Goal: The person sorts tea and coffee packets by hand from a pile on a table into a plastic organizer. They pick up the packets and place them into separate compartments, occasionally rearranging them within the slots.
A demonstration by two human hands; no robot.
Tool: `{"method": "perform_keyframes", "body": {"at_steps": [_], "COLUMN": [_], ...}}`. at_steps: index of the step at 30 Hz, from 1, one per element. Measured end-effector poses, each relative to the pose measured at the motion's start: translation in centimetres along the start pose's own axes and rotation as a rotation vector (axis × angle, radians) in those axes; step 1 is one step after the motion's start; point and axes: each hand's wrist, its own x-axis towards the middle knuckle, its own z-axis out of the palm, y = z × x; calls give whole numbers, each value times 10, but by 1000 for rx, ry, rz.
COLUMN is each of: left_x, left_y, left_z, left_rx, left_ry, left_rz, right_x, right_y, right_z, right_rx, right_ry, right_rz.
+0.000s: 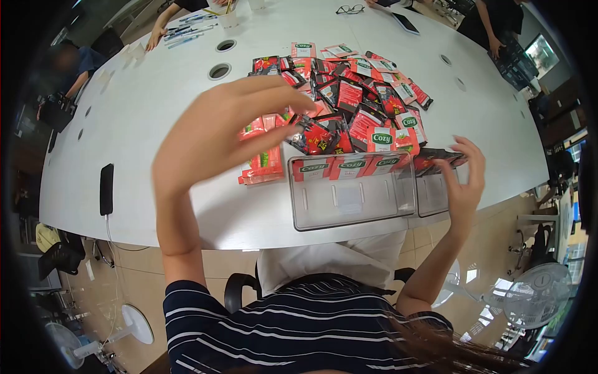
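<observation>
My left hand (215, 134) hovers over the left side of a pile of packets (349, 93), thumb and fingers curved and apart, with nothing visible between them. Partly behind its wrist lie pink-and-green packs (265, 165). A clear plastic bin (349, 218) stands at the table's front edge, with a row of red-and-white "Cozy" packets (352, 167) upright along its far side. Right of it is a second clear bin (433, 202) with dark red-and-black packets (430, 161) at its far end. My right hand (464, 181) is at these packets, fingers spread from the thumb.
A phone on a cable (106, 190) lies at the left. Farther back are pens (187, 31), a paper cup (228, 19), glasses (350, 9) and another phone (405, 23). Round grommets (219, 71) dot the white table (156, 81). Another person's hand (156, 37) rests near the pens.
</observation>
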Motion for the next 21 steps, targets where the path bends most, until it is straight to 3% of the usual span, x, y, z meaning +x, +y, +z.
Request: {"method": "perform_keyframes", "body": {"at_steps": [5,7,8,11,12,15,16,21], "left_x": [27,33,38,59,66,90,90,105], "left_y": [-85,-102,-109,-134,-144,-118,-131,-147], "left_z": [100,133,145,173,184,168,181,169], "left_rx": [-150,-119,-102,-54,12,248,304,-3], "left_ry": [-175,-42,27,111,169,-83,36,-82], "left_rz": [-175,-277,-327,-462,-476,-691,-633,-709], "right_x": [-42,-60,-67,-81,-77,-78,-77,-81], "right_y": [68,101,118,163,158,161,158,157], "right_z": [-20,-24,-26,-11,-3,-1,-1,1], "right_rx": [152,120,81,472,541,558,539,552], "right_ry": [526,680,686,743,746,783,777,808], "right_rz": [267,465,515,514,626,637,659,674]}}
